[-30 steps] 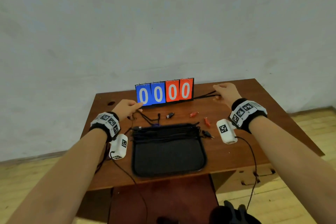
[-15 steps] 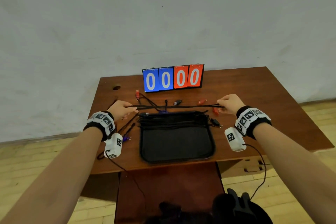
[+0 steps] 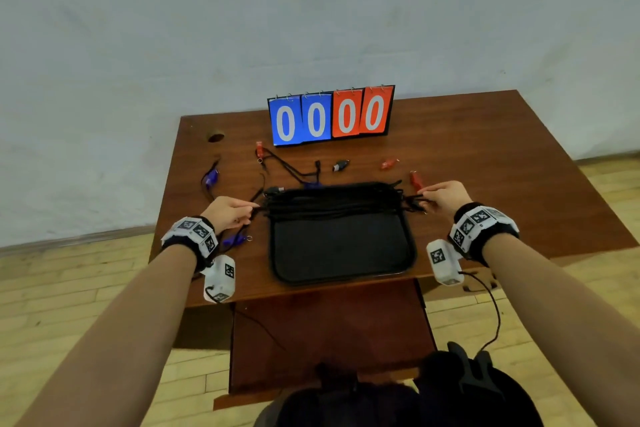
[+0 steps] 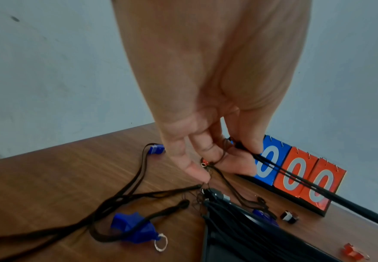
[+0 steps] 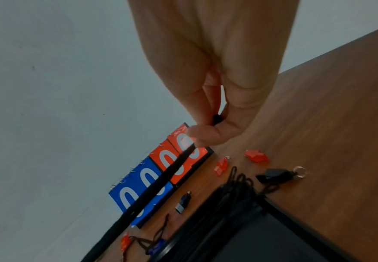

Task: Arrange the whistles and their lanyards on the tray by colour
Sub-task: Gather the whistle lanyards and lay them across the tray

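Note:
A black tray [image 3: 341, 253] lies at the table's front, with several black lanyards [image 3: 332, 203] stacked across its far part. My left hand [image 3: 242, 210] pinches one end of a black lanyard [image 4: 313, 189] at the tray's left edge. My right hand [image 3: 431, 192] pinches the other end [image 5: 161, 180] at the right edge, so the cord is taut just over the stack. Loose whistles lie around: blue ones [image 3: 211, 178] [image 3: 235, 239] on the left, red ones [image 3: 259, 149] [image 3: 388, 163] [image 3: 415, 179] and a black one [image 3: 341, 165] behind the tray.
A flip scoreboard [image 3: 330, 116] reading 0000 stands at the back of the wooden table [image 3: 502, 184]. Loose black cords [image 3: 287, 168] trail between it and the tray. There is a round hole [image 3: 215, 137] at the table's back left corner.
Both hands have carried the taut lanyard from near the scoreboard back toward me, down to the stack on the tray's far part.

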{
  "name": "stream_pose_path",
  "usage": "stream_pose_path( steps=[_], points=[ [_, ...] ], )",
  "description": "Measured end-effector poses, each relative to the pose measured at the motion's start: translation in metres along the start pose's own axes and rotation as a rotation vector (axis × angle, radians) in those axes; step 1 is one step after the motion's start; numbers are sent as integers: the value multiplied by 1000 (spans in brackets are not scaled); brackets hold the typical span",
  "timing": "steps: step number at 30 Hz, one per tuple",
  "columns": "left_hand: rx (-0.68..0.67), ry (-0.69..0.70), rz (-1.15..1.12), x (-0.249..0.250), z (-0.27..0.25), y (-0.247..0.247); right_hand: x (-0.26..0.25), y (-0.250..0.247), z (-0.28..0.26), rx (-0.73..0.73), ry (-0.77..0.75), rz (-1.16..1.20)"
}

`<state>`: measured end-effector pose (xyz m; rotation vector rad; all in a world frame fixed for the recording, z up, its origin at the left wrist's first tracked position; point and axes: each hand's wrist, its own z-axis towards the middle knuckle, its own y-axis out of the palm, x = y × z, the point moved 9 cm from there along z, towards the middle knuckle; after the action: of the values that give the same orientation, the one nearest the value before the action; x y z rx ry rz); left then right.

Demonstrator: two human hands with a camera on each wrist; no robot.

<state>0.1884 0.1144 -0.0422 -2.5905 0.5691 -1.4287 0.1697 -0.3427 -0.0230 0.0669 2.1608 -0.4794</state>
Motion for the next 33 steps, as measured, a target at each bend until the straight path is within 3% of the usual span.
stream_pose_path(
  steps=[4, 7, 21, 27, 33],
  points=[
    [19, -7, -5, -7, 6, 13, 26, -7, 10, 84, 52, -152],
    [122, 26, 70, -16, 14, 6, 37, -7, 15, 95, 72, -210],
    [294, -162, 52, -87, 49, 21, 100, 9, 83, 75, 158, -209],
    [410, -182, -20, -89, 63, 25, 103, 15, 106, 45, 152, -175],
    [499, -197, 70, -86, 75, 24, 108, 14, 114, 52, 140, -226]
  ],
)
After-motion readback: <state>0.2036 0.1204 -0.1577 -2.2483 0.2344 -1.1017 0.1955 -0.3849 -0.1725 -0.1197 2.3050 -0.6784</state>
